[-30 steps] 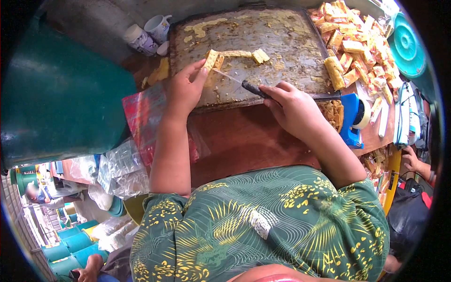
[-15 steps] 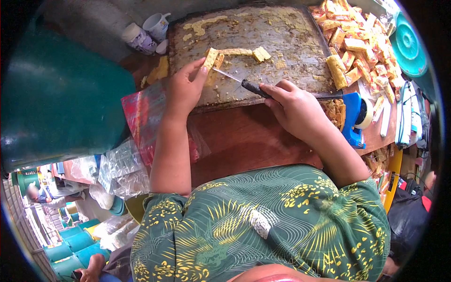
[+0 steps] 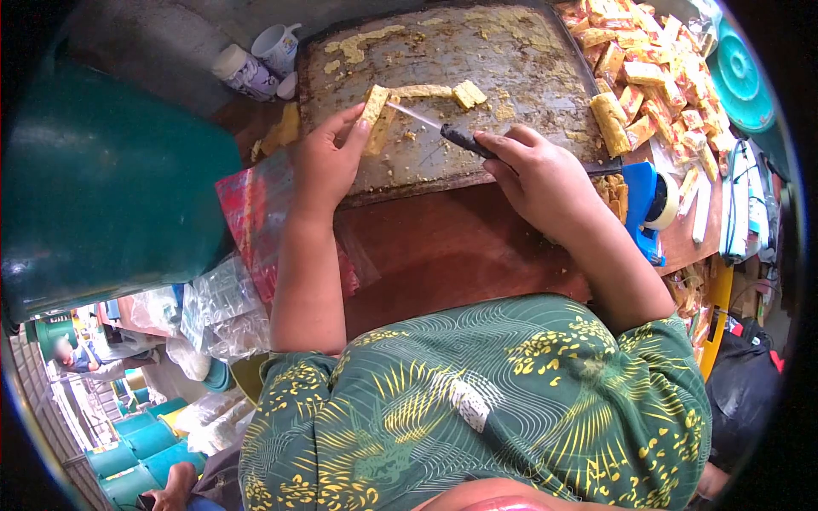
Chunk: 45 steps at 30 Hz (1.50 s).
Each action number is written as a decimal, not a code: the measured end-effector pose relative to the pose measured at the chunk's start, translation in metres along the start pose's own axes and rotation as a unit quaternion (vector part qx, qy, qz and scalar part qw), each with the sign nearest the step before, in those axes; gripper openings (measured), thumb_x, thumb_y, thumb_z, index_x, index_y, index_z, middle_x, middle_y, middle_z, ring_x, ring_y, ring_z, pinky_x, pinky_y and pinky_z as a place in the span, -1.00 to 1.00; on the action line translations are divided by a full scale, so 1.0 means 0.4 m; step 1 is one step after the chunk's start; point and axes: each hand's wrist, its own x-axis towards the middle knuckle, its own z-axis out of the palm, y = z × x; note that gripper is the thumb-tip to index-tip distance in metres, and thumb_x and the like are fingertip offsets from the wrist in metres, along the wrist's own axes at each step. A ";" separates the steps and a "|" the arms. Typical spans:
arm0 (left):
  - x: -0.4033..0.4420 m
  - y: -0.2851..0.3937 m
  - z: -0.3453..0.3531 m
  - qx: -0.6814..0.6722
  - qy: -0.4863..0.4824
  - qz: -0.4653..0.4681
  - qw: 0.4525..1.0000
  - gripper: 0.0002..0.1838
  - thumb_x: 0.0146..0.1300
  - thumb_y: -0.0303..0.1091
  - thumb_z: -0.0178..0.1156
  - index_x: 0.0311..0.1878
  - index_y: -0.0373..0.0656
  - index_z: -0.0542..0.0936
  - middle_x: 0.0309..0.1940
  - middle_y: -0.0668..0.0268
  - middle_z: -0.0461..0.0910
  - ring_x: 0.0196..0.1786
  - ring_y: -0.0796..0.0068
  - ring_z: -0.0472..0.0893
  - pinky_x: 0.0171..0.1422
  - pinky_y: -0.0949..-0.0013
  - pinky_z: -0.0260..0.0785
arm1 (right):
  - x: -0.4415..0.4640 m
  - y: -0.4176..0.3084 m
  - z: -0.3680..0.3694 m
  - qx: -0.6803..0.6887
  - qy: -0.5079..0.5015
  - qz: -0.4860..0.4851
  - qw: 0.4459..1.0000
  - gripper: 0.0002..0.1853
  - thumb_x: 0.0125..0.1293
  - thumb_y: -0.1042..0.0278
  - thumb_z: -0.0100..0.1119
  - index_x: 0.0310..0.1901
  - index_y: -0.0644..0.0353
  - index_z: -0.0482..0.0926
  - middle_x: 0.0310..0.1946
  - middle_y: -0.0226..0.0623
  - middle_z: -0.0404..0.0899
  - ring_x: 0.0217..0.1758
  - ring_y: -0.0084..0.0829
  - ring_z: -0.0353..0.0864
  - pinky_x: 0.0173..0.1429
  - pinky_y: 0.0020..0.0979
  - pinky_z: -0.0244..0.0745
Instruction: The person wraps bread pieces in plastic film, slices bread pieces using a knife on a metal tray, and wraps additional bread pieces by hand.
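Note:
My left hand (image 3: 331, 157) pinches a yellow snack bar (image 3: 373, 106) upright between thumb and fingers, over the left part of a worn metal tray (image 3: 520, 111). In my right hand (image 3: 538, 175) is the black handle of a knife (image 3: 464, 140), its thin blade pointing left and its tip at the bar's right side. Just behind the bar, a long thin strip (image 3: 420, 91) lies on the tray and leads to a short yellow piece (image 3: 469, 94). Crumbs and flaky residue cover much of the tray.
A heap of wrapped bars (image 3: 652, 77) lies right of the tray, near a blue tape dispenser (image 3: 643, 209). At left stand a big green bin (image 3: 111, 187), a white mug (image 3: 275, 49) and a patterned cup (image 3: 245, 72). Red-printed plastic (image 3: 256, 213) lies by my left forearm.
The bar in my left hand has shifted slightly left and tilted. The knife tip has risen from the bar's lower part to higher along its side.

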 end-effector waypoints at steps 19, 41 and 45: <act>0.001 -0.005 -0.005 0.008 -0.002 -0.011 1.000 -0.66 0.43 -0.24 0.32 0.21 -0.08 0.71 -0.20 0.30 0.79 -0.17 0.64 0.65 0.03 0.44 0.50 | 0.018 -0.002 -0.002 -0.028 0.021 -0.007 0.999 -0.69 0.44 0.26 0.19 0.17 -0.01 0.65 -0.18 -0.12 0.59 -0.17 0.02 0.70 -0.11 -0.04 0.63; -0.002 0.000 -0.009 0.007 0.005 -0.009 1.000 -0.66 0.44 -0.23 0.31 0.22 -0.05 0.71 -0.23 0.35 0.78 -0.20 0.66 0.63 -0.02 0.47 0.48 | 0.043 0.009 -0.003 -0.034 0.026 -0.008 0.999 -0.70 0.45 0.25 0.22 0.16 0.02 0.67 -0.15 -0.16 0.61 -0.19 0.03 0.68 -0.11 -0.03 0.61; 0.008 -0.014 -0.006 0.006 0.002 -0.011 1.000 -0.66 0.43 -0.20 0.31 0.22 0.00 0.72 -0.19 0.28 0.79 -0.16 0.61 0.67 0.02 0.44 0.50 | 0.026 -0.009 -0.020 -0.004 -0.006 -0.025 1.000 -0.69 0.44 0.26 0.23 0.17 0.03 0.67 -0.16 -0.16 0.60 -0.18 0.03 0.68 -0.10 -0.03 0.60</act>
